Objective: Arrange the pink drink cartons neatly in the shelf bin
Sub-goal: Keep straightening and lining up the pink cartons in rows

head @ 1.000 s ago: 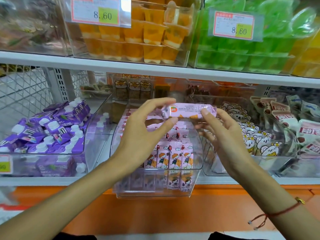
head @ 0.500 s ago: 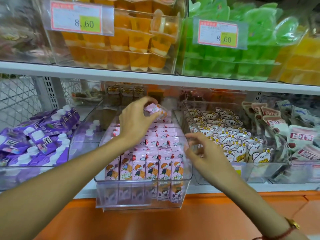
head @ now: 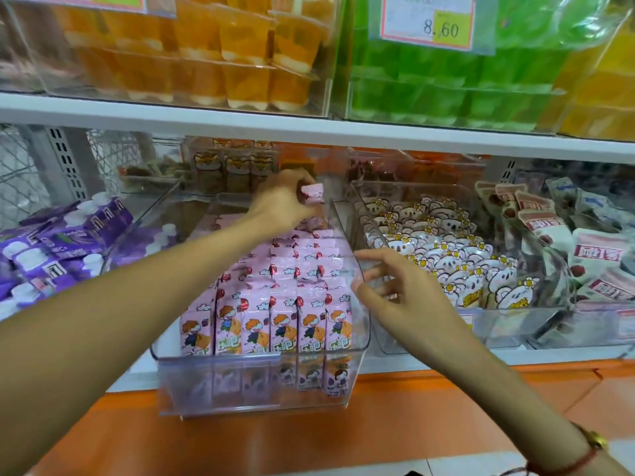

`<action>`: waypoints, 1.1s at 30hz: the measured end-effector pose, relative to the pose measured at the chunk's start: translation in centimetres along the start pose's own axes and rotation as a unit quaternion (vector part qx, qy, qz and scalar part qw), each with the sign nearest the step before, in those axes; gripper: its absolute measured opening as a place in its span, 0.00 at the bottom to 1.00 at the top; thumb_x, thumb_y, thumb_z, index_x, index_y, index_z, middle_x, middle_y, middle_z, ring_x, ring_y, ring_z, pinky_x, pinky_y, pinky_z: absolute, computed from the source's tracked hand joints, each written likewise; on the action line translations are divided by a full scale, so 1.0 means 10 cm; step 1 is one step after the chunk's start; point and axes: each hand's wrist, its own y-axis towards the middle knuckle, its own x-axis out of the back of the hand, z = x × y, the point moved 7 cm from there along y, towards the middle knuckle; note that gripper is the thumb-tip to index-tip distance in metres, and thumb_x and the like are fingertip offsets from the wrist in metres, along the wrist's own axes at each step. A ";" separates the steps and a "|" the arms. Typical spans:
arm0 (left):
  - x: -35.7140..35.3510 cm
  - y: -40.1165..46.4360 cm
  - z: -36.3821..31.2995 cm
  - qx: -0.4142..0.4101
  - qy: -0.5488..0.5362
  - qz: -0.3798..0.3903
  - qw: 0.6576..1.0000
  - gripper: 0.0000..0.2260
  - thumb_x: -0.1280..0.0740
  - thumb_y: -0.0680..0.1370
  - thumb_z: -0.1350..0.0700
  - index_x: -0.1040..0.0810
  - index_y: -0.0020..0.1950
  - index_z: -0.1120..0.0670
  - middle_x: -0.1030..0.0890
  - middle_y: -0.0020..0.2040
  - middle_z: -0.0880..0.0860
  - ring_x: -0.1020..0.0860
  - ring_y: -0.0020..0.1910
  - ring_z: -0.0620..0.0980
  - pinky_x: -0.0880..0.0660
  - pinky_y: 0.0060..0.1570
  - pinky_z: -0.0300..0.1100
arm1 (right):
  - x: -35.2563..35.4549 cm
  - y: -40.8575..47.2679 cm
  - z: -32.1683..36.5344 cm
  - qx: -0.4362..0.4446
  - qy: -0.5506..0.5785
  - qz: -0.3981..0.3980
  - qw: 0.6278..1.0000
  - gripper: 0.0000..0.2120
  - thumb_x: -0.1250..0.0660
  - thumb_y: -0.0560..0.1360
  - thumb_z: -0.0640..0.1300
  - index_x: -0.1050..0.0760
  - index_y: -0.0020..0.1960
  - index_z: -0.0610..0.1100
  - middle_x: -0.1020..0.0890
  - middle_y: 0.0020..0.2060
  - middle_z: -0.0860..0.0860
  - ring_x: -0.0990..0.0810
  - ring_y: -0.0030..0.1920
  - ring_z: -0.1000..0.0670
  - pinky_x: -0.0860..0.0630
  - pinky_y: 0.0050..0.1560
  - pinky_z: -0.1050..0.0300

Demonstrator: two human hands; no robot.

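Left hand (head: 285, 201) grips one pink carton (head: 313, 194) above the bin's (head: 254, 400) rear rows; right hand (head: 405, 297), relaxed, hovers by the bin's right wall.

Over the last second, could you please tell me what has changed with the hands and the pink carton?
The right hand let go of the pink carton and dropped to the clear bin's right wall. The left hand alone carried the carton to the back of the bin. The rows of cartons stayed put.

Pink cartons (head: 281, 304), cartoon print; clear bin (head: 254, 389); purple pouches (head: 58, 249).
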 end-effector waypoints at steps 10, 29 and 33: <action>-0.55 -0.01 0.17 0.028 0.145 0.196 0.969 0.15 0.45 0.83 0.51 0.26 0.63 0.56 0.21 0.49 0.56 0.21 0.49 0.55 0.28 0.45 0.42 | 0.00 -0.01 -0.02 0.000 0.023 0.005 1.000 0.12 0.33 0.75 0.48 0.29 0.55 0.61 0.22 0.39 0.58 0.22 0.34 0.60 0.28 0.37 0.61; -0.15 -0.10 -0.07 0.038 -0.001 0.053 0.998 0.11 0.34 0.78 0.47 0.21 0.54 0.53 0.22 0.60 0.53 0.25 0.59 0.52 0.26 0.56 0.46 | 0.12 -0.10 0.08 0.011 -0.130 -0.042 0.991 0.08 0.37 0.73 0.57 0.24 0.45 0.54 0.22 0.30 0.61 0.23 0.34 0.61 0.24 0.39 0.55; 0.10 -0.30 -0.19 0.061 -0.144 -0.028 0.987 0.11 0.35 0.79 0.50 0.23 0.56 0.56 0.19 0.55 0.53 0.22 0.56 0.52 0.26 0.59 0.51 | 0.12 -0.08 0.09 0.006 -0.142 -0.045 0.989 0.08 0.37 0.73 0.57 0.24 0.45 0.54 0.22 0.30 0.61 0.23 0.34 0.62 0.26 0.36 0.57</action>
